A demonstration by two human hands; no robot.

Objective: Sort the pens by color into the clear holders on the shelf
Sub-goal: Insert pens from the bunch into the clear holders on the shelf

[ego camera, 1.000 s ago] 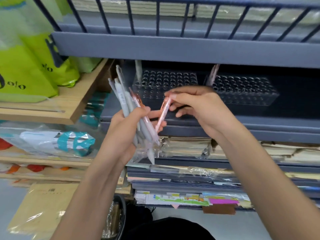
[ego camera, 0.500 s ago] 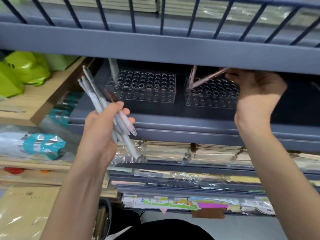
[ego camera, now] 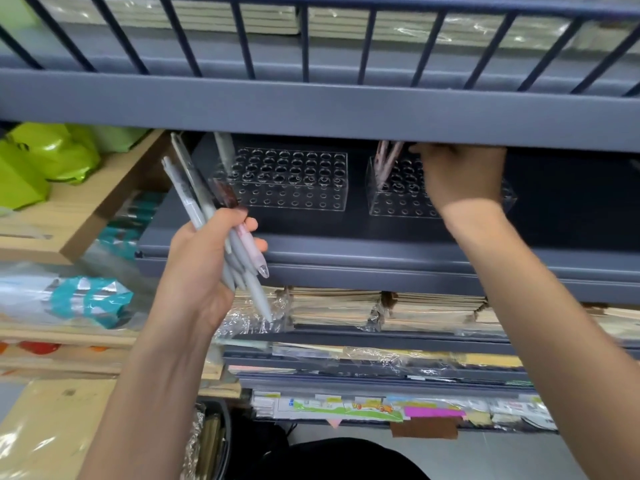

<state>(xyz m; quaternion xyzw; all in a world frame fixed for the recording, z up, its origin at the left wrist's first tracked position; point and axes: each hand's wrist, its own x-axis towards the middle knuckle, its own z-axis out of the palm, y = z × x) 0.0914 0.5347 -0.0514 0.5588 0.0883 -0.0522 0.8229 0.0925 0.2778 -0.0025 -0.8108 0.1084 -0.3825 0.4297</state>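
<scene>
Two clear holders with rows of holes stand on the dark grey shelf (ego camera: 346,251). The left holder (ego camera: 311,202) has one grey pen (ego camera: 223,150) upright in its far left corner. In the right holder (ego camera: 394,206), two pink pens (ego camera: 385,164) lean at the left end. My right hand (ego camera: 460,178) reaches over this holder with its fingertips on the top of one pink pen, partly hidden under the upper shelf's edge. My left hand (ego camera: 197,271) grips a bunch of pens (ego camera: 194,192) in front of the shelf, mostly grey, with a pink one among them.
The upper shelf's front beam (ego camera: 311,112) hangs low over the holders and leaves little height. Green bags (ego camera: 45,161) lie on a wooden shelf to the left. Wrapped notebooks (ego camera: 332,306) fill the shelves below.
My right hand carried a pink pen from the bunch to the right holder and stood it steeper beside the other pink pen. The left hand has kept the bunch and moved little.
</scene>
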